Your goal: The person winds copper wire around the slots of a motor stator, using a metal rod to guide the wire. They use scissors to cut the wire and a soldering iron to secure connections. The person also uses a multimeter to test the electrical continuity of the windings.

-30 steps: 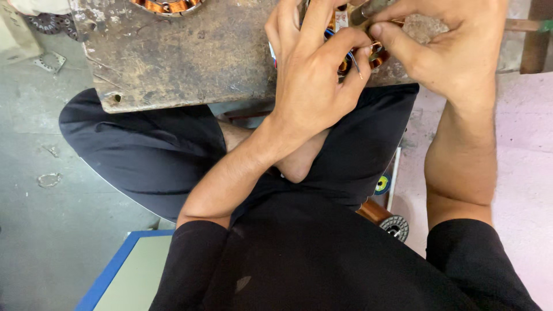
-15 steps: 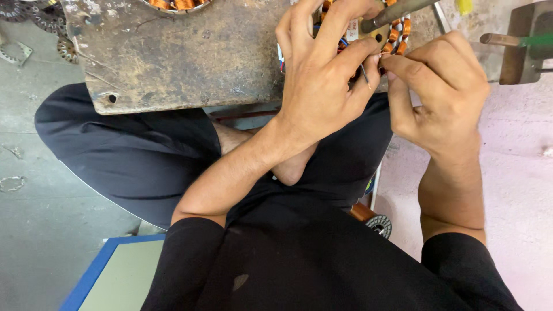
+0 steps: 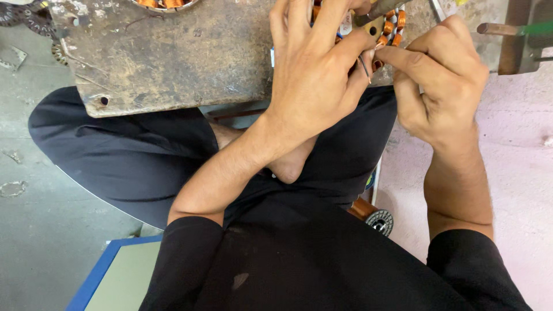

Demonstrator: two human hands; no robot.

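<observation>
A copper-wound stator (image 3: 387, 29) is being held at the far right edge of the worn grey surface (image 3: 173, 57). The left hand (image 3: 317, 75) is being spread over it, its grip closed around the winding ring, while the right hand (image 3: 443, 86) is pinching a thin dark wire (image 3: 365, 68) between thumb and forefinger just beside the coils. Several orange coils are already being shown as wound; how much remains cannot be told, most of the ring being hidden. A second wound stator (image 3: 161, 3) is lying at the far edge. A blue-framed board (image 3: 103, 270) is lying near left on the floor. No readable labels are being seen.
</observation>
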